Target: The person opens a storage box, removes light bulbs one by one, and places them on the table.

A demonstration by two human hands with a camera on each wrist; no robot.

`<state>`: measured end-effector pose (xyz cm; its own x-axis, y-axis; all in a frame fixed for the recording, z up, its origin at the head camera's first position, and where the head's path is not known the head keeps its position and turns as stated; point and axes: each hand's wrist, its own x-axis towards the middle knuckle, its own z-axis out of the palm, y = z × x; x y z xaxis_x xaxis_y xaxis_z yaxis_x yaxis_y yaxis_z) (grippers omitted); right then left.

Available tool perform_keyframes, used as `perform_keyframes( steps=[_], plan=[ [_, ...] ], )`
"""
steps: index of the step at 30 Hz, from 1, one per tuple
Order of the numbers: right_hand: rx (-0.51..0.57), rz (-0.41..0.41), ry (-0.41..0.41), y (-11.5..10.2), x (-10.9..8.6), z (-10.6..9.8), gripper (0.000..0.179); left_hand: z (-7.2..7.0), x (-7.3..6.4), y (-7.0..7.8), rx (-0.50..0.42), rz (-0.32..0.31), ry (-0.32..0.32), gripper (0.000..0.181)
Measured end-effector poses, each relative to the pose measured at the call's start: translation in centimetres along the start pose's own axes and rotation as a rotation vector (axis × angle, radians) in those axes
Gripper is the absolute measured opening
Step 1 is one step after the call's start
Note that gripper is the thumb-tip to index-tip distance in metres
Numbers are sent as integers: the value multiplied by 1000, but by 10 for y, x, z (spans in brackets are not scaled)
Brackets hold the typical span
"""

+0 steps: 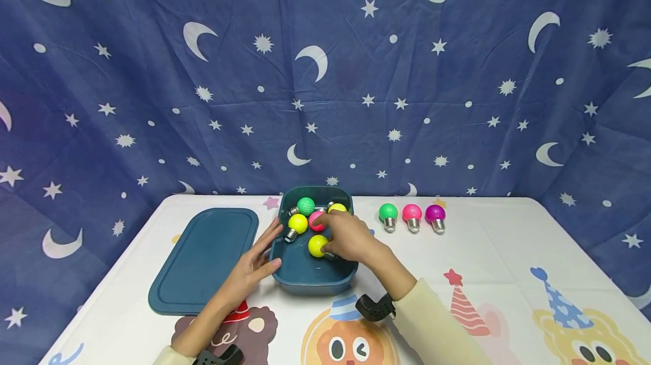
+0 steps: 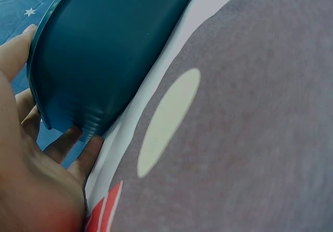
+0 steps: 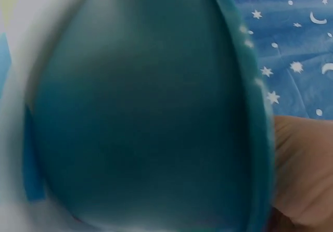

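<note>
A dark teal plastic bin (image 1: 312, 290) holds several colored light bulbs with silver screw bases. My left hand (image 1: 252, 269) rests against the bin's left side, its fingers extended; the left wrist view has the fingertips on the bin's outer wall (image 2: 114, 44). Reaching over the right rim, my right hand (image 1: 348, 235) is down among the bulbs. Its fingertips overlap a pink bulb (image 1: 316, 221), and its thumb is at a yellow bulb (image 1: 316, 245); I cannot tell whether it grips either. Farther back lie a green bulb (image 1: 306, 205), another yellow bulb (image 1: 298, 223) and a partly hidden yellow one (image 1: 338, 207).
Left of the bin lies a flat teal lid (image 1: 205, 260). To the right, a green bulb (image 1: 388, 212), a pink bulb (image 1: 412, 213) and a purple bulb (image 1: 435, 214) form a row on the cartoon-print tablecloth (image 1: 508, 246). A blue star-and-moon curtain (image 1: 346, 144) hangs behind.
</note>
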<state>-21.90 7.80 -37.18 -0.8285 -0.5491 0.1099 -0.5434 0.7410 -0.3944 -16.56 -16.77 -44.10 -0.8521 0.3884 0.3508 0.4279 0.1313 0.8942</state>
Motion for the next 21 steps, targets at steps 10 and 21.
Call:
perform_keyframes(
  steps=[10, 21],
  plan=[
    [-16, 13, -1, -7, 8, 15, 48, -1, 0, -1, 4, -7, -13, 63],
    [62, -28, -112, -9, 13, 18, 51, -1, -1, -1, 10, 1, -15, 61]
  ],
)
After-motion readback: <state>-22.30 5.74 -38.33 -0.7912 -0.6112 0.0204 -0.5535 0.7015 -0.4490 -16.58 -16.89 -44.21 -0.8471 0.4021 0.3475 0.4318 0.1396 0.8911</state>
